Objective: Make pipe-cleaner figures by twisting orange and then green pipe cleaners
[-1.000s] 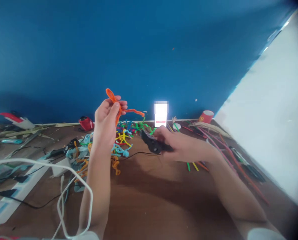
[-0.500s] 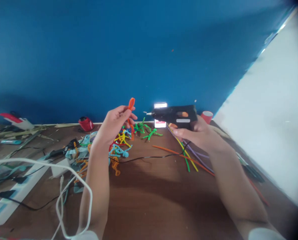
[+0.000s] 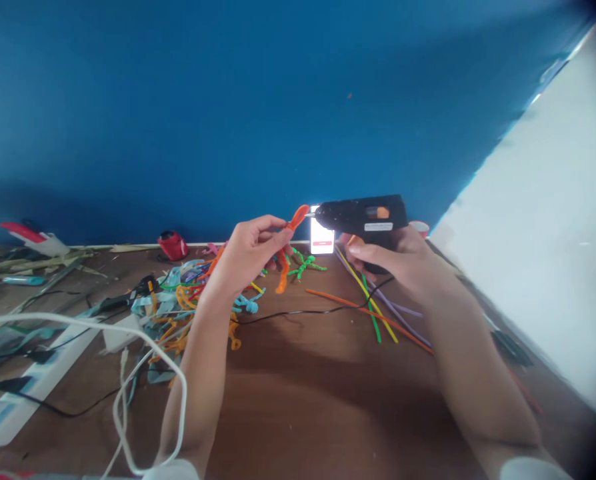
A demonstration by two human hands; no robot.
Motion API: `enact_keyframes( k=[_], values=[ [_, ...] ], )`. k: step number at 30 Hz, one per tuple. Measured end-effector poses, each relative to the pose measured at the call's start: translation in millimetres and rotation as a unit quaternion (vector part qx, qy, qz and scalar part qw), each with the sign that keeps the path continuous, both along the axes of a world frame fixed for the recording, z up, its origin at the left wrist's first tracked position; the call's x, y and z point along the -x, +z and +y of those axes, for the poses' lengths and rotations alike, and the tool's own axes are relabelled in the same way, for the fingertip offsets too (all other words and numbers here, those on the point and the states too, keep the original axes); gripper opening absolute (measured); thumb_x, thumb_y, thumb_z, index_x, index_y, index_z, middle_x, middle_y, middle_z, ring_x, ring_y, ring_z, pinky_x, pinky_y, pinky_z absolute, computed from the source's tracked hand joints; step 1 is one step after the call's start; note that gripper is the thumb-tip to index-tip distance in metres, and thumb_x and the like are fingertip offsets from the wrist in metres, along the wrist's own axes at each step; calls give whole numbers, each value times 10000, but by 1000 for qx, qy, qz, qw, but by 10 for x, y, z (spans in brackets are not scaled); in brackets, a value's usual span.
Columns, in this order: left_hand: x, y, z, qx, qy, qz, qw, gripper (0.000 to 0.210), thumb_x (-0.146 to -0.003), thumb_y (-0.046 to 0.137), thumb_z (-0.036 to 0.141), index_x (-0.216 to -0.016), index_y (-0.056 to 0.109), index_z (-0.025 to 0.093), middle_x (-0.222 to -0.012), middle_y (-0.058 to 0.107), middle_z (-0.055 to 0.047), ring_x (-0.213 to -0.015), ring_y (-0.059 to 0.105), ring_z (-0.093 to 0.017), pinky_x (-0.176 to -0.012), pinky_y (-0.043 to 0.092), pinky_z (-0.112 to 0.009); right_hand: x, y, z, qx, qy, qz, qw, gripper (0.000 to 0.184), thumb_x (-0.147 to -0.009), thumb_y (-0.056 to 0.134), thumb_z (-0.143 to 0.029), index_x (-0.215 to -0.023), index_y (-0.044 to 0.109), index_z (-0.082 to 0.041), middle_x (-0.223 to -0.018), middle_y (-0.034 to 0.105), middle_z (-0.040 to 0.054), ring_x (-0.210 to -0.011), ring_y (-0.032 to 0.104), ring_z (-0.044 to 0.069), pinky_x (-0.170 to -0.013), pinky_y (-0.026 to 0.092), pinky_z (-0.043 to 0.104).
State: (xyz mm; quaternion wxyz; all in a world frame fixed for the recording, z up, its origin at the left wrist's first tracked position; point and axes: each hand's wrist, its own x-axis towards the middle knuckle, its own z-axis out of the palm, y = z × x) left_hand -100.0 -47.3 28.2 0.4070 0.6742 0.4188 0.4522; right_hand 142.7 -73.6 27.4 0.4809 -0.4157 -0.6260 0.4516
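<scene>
My left hand [image 3: 261, 250] pinches an orange pipe cleaner [image 3: 299, 216], bent into a loop at the top, with its lower end hanging below the fingers. My right hand [image 3: 395, 257] is wrapped round the handle of a black hot glue gun [image 3: 361, 212]. Its metal nozzle points left and is at the loop; whether they touch I cannot tell. A green pipe-cleaner figure [image 3: 305, 265] lies on the table just beyond my left hand. A light blue pipe-cleaner figure [image 3: 248, 304] and an orange one lie near my left wrist.
A lit phone [image 3: 322, 241] leans against the blue wall. Loose pipe cleaners [image 3: 373, 303] lie under my right hand, crossed by the gun's black cord [image 3: 298, 313]. On the left are a power strip [image 3: 38, 393], a looping white cable [image 3: 181, 393], tangled pieces and a red can [image 3: 172, 246].
My left hand has moved right and carried the orange loop up to the glue gun's nozzle. The glue gun has shifted slightly right, its nozzle a little higher.
</scene>
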Motion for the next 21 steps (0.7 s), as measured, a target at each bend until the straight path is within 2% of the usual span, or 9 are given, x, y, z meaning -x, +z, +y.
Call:
enact_keyframes(
  k=[3, 5, 8, 10, 17, 21],
  values=[
    [-9, -18, 9, -19, 23, -7, 1000, 324, -847, 706, 467, -965, 707, 165, -693, 673, -21, -497, 557, -78, -466, 440, -199, 22, 45, -32, -22, -26, -67, 997, 300, -822, 733, -466, -884, 703, -174, -656, 630, -9, -509, 498, 92, -428, 396, 209],
    [-18, -16, 5, -24, 25, -11, 999, 309, -849, 704, 459, -923, 718, 160, -685, 665, -24, -511, 557, -78, -474, 438, -196, 31, 50, -35, -62, -52, -108, 991, 306, -815, 743, -456, -926, 702, -174, -692, 653, 0, -540, 530, 110, -456, 419, 224],
    [-40, -4, -12, -20, 27, -7, 999, 302, -843, 709, 455, -896, 723, 157, -691, 670, -33, -516, 555, -82, -468, 425, -198, 43, 29, -22, -127, -91, -151, 976, 315, -820, 746, -399, -1046, 708, -183, -849, 714, 38, -759, 648, 189, -591, 498, 265],
    [-53, -1, -18, -18, 26, -2, 1000, 304, -842, 709, 460, -891, 724, 160, -697, 677, -37, -516, 556, -83, -466, 424, -201, 49, 13, -12, -145, -99, -171, 969, 289, -835, 728, -390, -1041, 717, -187, -905, 727, 55, -894, 669, 239, -665, 523, 297],
    [-79, -53, 5, -11, 6, -5, 1000, 329, -822, 727, 487, -899, 724, 168, -729, 716, -56, -566, 616, -106, -501, 481, -209, 90, -21, 8, -163, -106, -197, 961, 241, -852, 705, -388, -989, 721, -191, -903, 741, 71, -968, 681, 277, -741, 546, 341],
    [-103, -56, -20, -7, -5, 9, 1000, 341, -810, 744, 474, -933, 714, 157, -764, 735, -65, -612, 648, -117, -521, 497, -203, 141, -58, 25, -190, -161, -192, 949, 192, -814, 728, -348, -895, 718, -174, -912, 749, 78, -952, 689, 280, -712, 549, 333]
  ],
)
